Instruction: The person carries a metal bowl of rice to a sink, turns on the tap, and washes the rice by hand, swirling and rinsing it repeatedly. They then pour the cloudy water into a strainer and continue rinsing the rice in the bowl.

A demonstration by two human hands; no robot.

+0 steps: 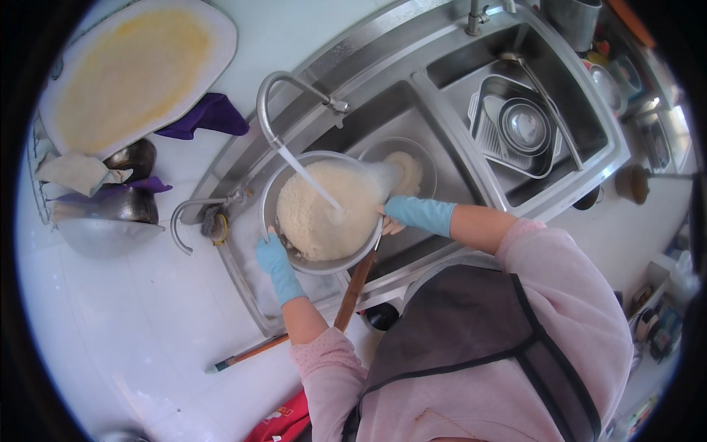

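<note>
A large round metal basin [269, 188] rests tilted over the sink, heaped with pale rice-like grains [315, 221]. Water runs from a curved metal faucet [266, 105] onto the grains. Cloudy water spills over the basin's far right rim into a round bowl [386, 149] standing in the middle sink compartment. My left hand [275, 262], in a light blue covering with bare fingertips, grips the near left rim. On the right rim, my right hand [400, 214] wears the same covering; its thumb is at the rim and its fingers are lower down.
The right compartment [442, 72] holds a rectangular metal tray [480, 138] with nested bowls [525, 128]. A wooden handle [353, 293] leans by the sink's front edge. At left are a second faucet [179, 221], a purple cloth [212, 116], a large oval board [138, 72] and a colander [110, 237].
</note>
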